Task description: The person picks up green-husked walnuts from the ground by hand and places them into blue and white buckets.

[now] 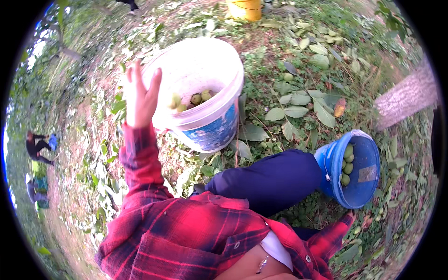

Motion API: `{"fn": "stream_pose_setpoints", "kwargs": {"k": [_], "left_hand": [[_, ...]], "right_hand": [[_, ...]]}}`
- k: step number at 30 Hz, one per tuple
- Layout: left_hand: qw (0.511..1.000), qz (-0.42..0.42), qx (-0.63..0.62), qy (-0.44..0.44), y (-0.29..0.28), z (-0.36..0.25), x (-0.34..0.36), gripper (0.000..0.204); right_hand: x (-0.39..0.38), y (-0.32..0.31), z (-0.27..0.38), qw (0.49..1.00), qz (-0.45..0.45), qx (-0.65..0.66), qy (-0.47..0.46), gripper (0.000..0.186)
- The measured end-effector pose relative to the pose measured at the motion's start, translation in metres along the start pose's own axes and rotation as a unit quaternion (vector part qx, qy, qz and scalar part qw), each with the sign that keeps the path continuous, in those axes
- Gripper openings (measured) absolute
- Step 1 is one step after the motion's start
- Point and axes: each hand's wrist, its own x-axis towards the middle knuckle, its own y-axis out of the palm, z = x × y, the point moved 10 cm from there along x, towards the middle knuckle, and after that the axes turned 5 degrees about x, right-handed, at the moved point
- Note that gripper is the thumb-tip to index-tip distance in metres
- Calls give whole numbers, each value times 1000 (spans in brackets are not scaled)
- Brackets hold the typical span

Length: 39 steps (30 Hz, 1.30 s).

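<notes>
My left hand [141,95] is raised at the left side of a large white bucket [207,114], with its fingers spread and nothing in it. The bucket has a blue printed band and holds several round green and brownish fruits [196,99] that look like walnuts in husks. My right hand [350,214] shows only as a small patch at the near edge of a smaller blue bucket [331,170]; its fingers are hidden. In the blue bucket lie several green fruits [349,158]. Both my sleeves are red plaid.
A tree trunk [408,95] stands at right. Leaves [298,105] and a loose green fruit [288,77] lie on the grass. Far off is a yellow bucket [246,9]. My knee in dark trousers [275,179] sits between the buckets. Other people [36,148] bend at far left.
</notes>
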Motion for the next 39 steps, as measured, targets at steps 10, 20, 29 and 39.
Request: {"fn": "stream_pose_setpoints", "kwargs": {"k": [10, 20, 29, 39], "left_hand": [[617, 601, -507, 43, 272, -323, -195, 66], [597, 608, -523, 27, 306, -411, -207, 31], [509, 524, -683, -15, 436, -417, -134, 24], [802, 476, -159, 323, 567, -395, -182, 50]], "right_hand": [[-61, 90, -19, 980, 109, 24, 167, 50], [-122, 130, 31, 998, 7, -65, -16, 33], [-41, 194, 12, 996, -19, -56, 74, 48], [-35, 181, 10, 995, -55, -78, 32, 52]]}}
